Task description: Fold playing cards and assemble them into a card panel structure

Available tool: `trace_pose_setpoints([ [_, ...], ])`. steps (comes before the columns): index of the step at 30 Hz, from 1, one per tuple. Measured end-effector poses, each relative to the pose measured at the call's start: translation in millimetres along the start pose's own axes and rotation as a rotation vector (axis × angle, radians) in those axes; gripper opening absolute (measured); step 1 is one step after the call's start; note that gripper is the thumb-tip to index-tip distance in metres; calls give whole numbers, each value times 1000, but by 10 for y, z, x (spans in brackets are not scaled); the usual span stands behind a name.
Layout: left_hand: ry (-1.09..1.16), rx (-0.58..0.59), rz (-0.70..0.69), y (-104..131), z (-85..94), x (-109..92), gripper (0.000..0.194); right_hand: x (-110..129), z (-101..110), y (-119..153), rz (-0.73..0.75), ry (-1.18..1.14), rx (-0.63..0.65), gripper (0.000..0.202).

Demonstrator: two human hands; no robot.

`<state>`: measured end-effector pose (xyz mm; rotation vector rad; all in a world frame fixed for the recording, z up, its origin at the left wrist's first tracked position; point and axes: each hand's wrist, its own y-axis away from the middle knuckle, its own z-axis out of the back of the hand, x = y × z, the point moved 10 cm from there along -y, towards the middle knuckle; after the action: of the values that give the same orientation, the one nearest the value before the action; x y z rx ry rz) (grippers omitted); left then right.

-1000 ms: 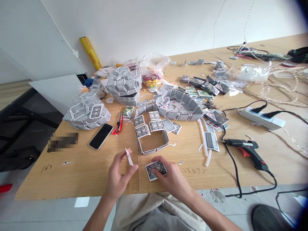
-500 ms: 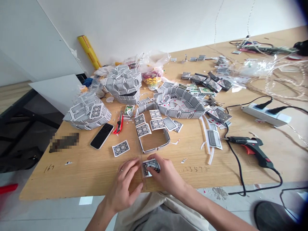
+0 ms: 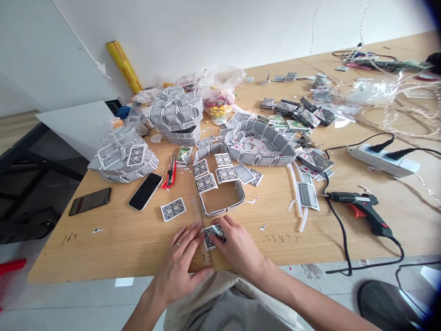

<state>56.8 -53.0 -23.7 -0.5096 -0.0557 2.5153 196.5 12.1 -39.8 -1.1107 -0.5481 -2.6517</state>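
Near the table's front edge, a playing card (image 3: pixel 208 240) with a dark patterned back lies beside a clear ruler (image 3: pixel 206 258). My right hand (image 3: pixel 241 246) grips this card, thumb over its face and fingers at its far edge. My left hand (image 3: pixel 182 257), wearing a ring, lies flat with fingers stretched out, fingertips on the ruler along the card's left side. Just beyond the hands stands an open-topped frame (image 3: pixel 225 209) made of cards, with several cards across its middle. A loose card (image 3: pixel 172 209) lies to the left of it.
A red utility knife (image 3: pixel 169 172) and two phones (image 3: pixel 145 192) lie at the left. Behind stand card-covered boxes (image 3: pixel 177 115) and a tray-like card shape (image 3: pixel 262 158). At the right are a glue gun (image 3: pixel 361 207), its cable, white strips (image 3: pixel 296 197) and a power strip (image 3: pixel 384 160).
My left hand has shifted slightly right, its fingertips now against the card's left side by the ruler. The right hand stays on the card. The view has tilted slightly.
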Motion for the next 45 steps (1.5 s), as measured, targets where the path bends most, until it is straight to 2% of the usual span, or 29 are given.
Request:
trace_pose_setpoints([
  [45,51,2,31,-21,-39,12,71,-10,-26,-52,14,24,19,13],
])
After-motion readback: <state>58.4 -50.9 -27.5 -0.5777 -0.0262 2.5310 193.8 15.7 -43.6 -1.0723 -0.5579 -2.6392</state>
